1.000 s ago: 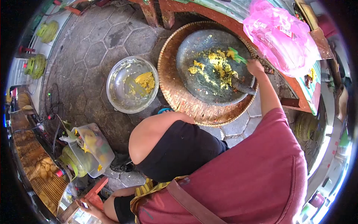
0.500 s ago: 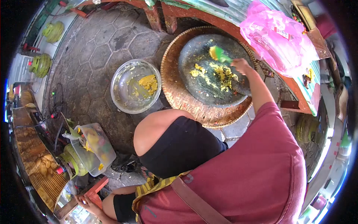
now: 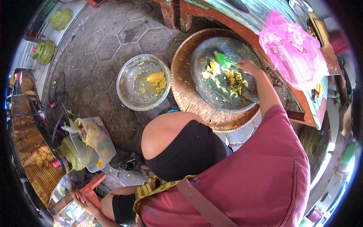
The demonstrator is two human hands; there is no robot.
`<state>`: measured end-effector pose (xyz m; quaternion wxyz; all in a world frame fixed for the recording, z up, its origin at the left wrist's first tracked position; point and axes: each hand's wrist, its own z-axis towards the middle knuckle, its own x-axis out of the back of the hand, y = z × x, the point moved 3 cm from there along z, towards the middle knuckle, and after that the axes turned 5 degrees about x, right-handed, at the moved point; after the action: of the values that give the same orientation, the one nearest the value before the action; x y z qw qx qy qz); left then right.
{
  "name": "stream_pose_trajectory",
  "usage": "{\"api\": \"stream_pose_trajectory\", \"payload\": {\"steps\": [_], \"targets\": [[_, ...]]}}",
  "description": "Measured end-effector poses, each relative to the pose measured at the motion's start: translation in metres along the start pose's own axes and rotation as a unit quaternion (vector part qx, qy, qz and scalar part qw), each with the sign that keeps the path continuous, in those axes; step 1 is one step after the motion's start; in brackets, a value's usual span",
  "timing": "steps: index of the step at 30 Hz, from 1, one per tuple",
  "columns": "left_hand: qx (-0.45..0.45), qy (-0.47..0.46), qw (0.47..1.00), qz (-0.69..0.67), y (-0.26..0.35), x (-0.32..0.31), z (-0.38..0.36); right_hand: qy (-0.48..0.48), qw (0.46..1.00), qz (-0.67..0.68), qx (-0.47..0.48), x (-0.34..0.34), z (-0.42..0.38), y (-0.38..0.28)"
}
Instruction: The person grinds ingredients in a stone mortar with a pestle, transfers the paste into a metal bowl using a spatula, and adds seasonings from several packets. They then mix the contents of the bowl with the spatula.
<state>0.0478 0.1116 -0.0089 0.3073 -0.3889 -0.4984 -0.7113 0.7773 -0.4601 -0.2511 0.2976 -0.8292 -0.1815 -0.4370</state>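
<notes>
The right hand (image 3: 248,66) was reached out over a dark stone mortar (image 3: 211,94) and was closed around the handle of a green spatula (image 3: 224,59). The blade of the spatula was laid against the upper part of the mortar's hollow, touching a patch of yellow paste (image 3: 227,77) that was spread across the stone. A stone pestle (image 3: 250,94) was seen lying at the right edge of the mortar, just below the forearm. The mortar was set inside a round woven tray (image 3: 189,99), which was placed on the paved floor (image 3: 102,45) beside a red table leg.

A metal bowl (image 3: 128,96) was found just left of the tray, and a lump of the same yellow paste was held in it.

The left hand (image 3: 85,200) was lowered at the bottom left of the view, near a red wooden piece; whether it was clenched or released could not be told. A clear plastic container (image 3: 94,142) was seen near the bent knee, and a pink plastic bag (image 3: 293,53) was laid on the tabletop (image 3: 261,19) to the right of the mortar.
</notes>
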Motion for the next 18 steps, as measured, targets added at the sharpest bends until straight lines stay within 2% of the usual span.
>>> {"api": "stream_pose_trajectory", "payload": {"steps": [2, 3, 4, 5, 7, 8, 9, 10, 14, 15, 16, 18], "targets": [[0.002, -0.004, 1.000, 0.006, 0.001, 0.003, -0.002, -0.032, 0.972, -0.226, 0.048, -0.017, -0.027, 0.066], [0.001, -0.008, 1.000, 0.011, 0.001, 0.003, -0.002, -0.038, 0.972, -0.226, 0.044, -0.019, -0.039, 0.063], [0.002, -0.014, 1.000, 0.011, -0.002, 0.001, -0.002, 0.026, 0.974, -0.144, -0.174, -0.015, -0.058, 0.070], [0.002, -0.018, 1.000, -0.001, -0.004, 0.000, 0.000, 0.091, 0.918, -0.055, -0.383, -0.012, -0.078, 0.075], [0.017, -0.016, 1.000, -0.008, -0.025, -0.001, 0.011, 0.028, 0.953, -0.153, -0.262, -0.086, -0.051, 0.157], [0.016, -0.019, 1.000, -0.011, -0.025, -0.004, 0.013, 0.043, 0.953, -0.002, -0.299, -0.068, -0.050, 0.092], [-0.031, -0.016, 0.999, 0.023, -0.018, -0.008, 0.015, -0.040, 0.973, -0.132, -0.185, -0.056, -0.039, 0.034], [-0.080, -0.013, 0.995, 0.058, -0.011, -0.013, 0.018, 0.011, 0.962, -0.023, -0.271, -0.041, -0.041, -0.006], [-0.064, -0.033, 0.997, 0.003, 0.000, -0.020, 0.020, 0.047, 0.967, -0.023, -0.250, -0.014, -0.062, -0.017], [-0.049, -0.032, 0.998, 0.006, -0.006, -0.020, 0.023, 0.133, 0.962, -0.038, -0.236, -0.019, -0.073, -0.003], [-0.036, -0.032, 0.999, 0.008, -0.009, -0.022, 0.024, 0.131, 0.961, -0.040, -0.241, -0.024, -0.082, 0.018], [-0.042, -0.035, 0.998, -0.021, -0.002, -0.025, 0.023, -0.021, 0.974, -0.068, -0.216, -0.029, -0.094, 0.048]]}}
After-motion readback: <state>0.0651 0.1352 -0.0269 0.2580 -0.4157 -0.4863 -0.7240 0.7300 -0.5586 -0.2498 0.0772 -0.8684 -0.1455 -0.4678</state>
